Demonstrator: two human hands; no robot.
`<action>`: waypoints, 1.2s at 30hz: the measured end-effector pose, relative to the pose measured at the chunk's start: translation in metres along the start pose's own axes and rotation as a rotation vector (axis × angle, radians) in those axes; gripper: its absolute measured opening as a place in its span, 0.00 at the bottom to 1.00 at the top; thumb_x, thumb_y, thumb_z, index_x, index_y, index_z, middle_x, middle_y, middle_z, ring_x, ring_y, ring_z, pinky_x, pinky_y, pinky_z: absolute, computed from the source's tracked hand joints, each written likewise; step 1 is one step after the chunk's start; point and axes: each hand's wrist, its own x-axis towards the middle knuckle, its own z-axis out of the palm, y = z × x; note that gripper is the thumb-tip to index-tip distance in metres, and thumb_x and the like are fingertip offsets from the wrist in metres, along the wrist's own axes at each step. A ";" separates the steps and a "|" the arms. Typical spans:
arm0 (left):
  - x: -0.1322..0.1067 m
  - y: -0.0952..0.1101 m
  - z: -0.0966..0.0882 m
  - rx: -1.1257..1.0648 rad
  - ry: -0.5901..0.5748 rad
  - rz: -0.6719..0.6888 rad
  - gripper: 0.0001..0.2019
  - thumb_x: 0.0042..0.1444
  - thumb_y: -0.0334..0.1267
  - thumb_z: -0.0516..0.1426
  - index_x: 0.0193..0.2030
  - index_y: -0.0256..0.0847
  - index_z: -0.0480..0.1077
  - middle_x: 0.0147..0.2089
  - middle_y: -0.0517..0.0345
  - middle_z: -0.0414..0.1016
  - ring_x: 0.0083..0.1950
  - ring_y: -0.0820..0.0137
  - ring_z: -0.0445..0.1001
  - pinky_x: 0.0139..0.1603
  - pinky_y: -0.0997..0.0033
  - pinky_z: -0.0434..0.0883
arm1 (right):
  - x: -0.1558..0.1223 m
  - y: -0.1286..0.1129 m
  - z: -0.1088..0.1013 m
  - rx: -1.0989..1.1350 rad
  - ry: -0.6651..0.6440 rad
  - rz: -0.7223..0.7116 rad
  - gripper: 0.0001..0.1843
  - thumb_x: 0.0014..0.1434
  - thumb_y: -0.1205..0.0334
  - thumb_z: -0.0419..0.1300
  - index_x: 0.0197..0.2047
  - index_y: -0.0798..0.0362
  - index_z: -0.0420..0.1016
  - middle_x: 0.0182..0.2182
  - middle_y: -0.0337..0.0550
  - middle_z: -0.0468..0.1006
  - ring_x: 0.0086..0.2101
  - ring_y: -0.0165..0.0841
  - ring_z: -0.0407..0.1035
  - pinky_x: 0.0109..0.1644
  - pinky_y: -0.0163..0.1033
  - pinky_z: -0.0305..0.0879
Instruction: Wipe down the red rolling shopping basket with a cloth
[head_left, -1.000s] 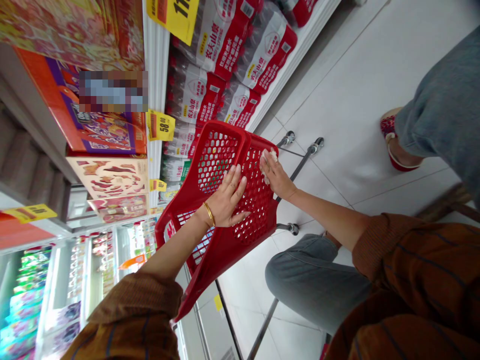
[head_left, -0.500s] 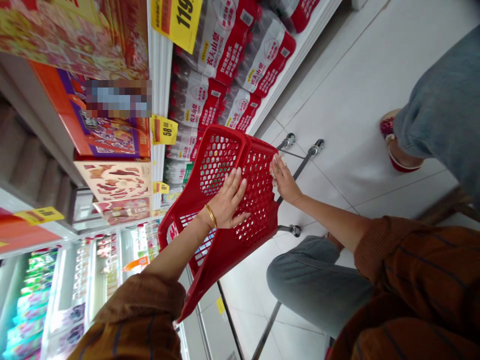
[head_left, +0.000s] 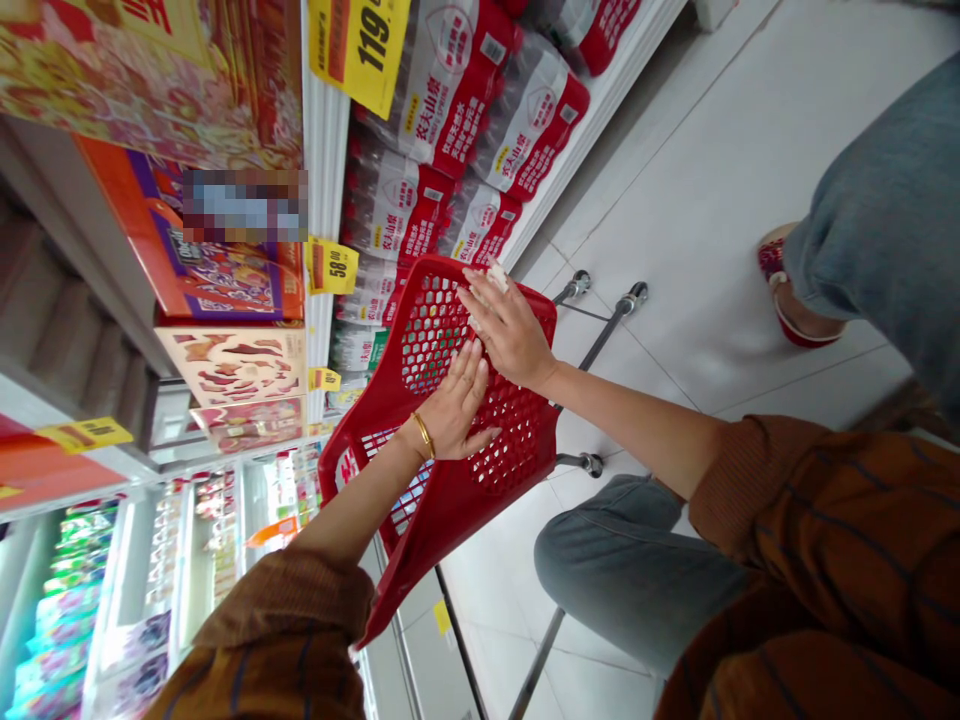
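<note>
A red plastic shopping cart basket [head_left: 457, 510] with a honeycomb of holes is in the middle, on grey metal legs with casters. My left hand [head_left: 452, 408], with a gold bangle at the wrist, rests on its perforated wall with the fingers stretched out and the thumb apart. Just above it, my right hand [head_left: 516, 338] presses a crumpled white tissue [head_left: 497, 277] against the red plastic near the upper rim. Most of the tissue is covered by the fingers. The two hands are close together, the right palm near the left fingertips.
Shrink-wrapped bottled water [head_left: 536, 120] fills the low shelf beyond the cart. Boxed goods [head_left: 232, 375] and yellow price tags [head_left: 334, 268] line the left. My jeans-covered knee [head_left: 615, 560] is beside the cart, and a shoe [head_left: 795, 285] stands on the tiled floor [head_left: 667, 190].
My right hand has moved left and slightly up, with the tissue, from the basket's right edge onto the wall above my left hand. The left hand has stayed in place.
</note>
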 end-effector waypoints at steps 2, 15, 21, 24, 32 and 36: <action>0.000 0.000 0.000 0.003 -0.002 0.001 0.51 0.57 0.46 0.57 0.72 0.27 0.24 0.73 0.29 0.17 0.73 0.39 0.24 0.65 0.29 0.50 | -0.005 0.005 0.000 0.000 -0.022 -0.021 0.30 0.71 0.65 0.41 0.72 0.42 0.39 0.69 0.41 0.54 0.70 0.36 0.39 0.73 0.57 0.45; 0.000 0.001 -0.001 -0.015 -0.020 -0.009 0.51 0.58 0.49 0.56 0.72 0.29 0.23 0.73 0.28 0.18 0.73 0.37 0.24 0.64 0.26 0.49 | -0.044 0.041 -0.001 0.012 -0.017 0.017 0.31 0.70 0.67 0.38 0.73 0.46 0.33 0.70 0.47 0.49 0.70 0.35 0.38 0.72 0.54 0.47; 0.001 0.001 -0.002 0.009 -0.008 0.008 0.50 0.58 0.47 0.56 0.71 0.25 0.25 0.73 0.27 0.17 0.73 0.39 0.23 0.65 0.29 0.49 | -0.067 0.057 -0.003 -0.017 -0.096 0.131 0.31 0.70 0.66 0.37 0.73 0.45 0.34 0.70 0.47 0.51 0.70 0.36 0.40 0.72 0.54 0.47; 0.001 0.001 -0.001 0.001 -0.006 0.006 0.50 0.57 0.46 0.57 0.72 0.26 0.25 0.73 0.27 0.18 0.73 0.40 0.23 0.65 0.29 0.49 | -0.077 0.064 -0.005 -0.023 -0.112 0.172 0.31 0.69 0.68 0.38 0.73 0.45 0.36 0.70 0.47 0.51 0.70 0.36 0.39 0.72 0.54 0.47; 0.000 0.000 0.000 -0.007 -0.010 -0.002 0.50 0.57 0.46 0.57 0.72 0.27 0.26 0.73 0.27 0.19 0.73 0.39 0.23 0.65 0.28 0.48 | -0.099 0.082 -0.006 0.009 -0.099 0.210 0.31 0.68 0.69 0.41 0.72 0.47 0.42 0.69 0.51 0.54 0.70 0.36 0.39 0.70 0.57 0.50; -0.001 0.000 0.001 -0.001 -0.022 -0.017 0.51 0.57 0.47 0.57 0.72 0.28 0.25 0.73 0.27 0.20 0.73 0.38 0.24 0.65 0.27 0.49 | -0.103 0.088 -0.010 0.054 -0.121 0.259 0.31 0.66 0.70 0.42 0.71 0.48 0.47 0.68 0.51 0.57 0.69 0.37 0.43 0.69 0.59 0.50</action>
